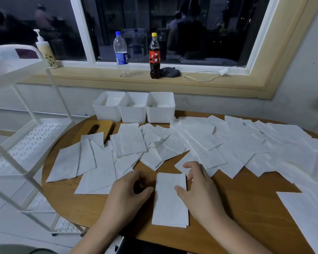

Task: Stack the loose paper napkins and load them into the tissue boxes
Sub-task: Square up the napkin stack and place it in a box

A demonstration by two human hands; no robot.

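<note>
At lower centre, a light, floppy napkin stack [170, 200], probably best gripped along both long edges, is flanked by an empty, loosely curled left hand [128, 195] and touched by the thumb of a half-open right hand [198, 187].

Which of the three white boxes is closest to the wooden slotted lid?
The leftmost box: the wooden lid lies right before its front wall; the middle box and right box stand farther along the row.
</note>
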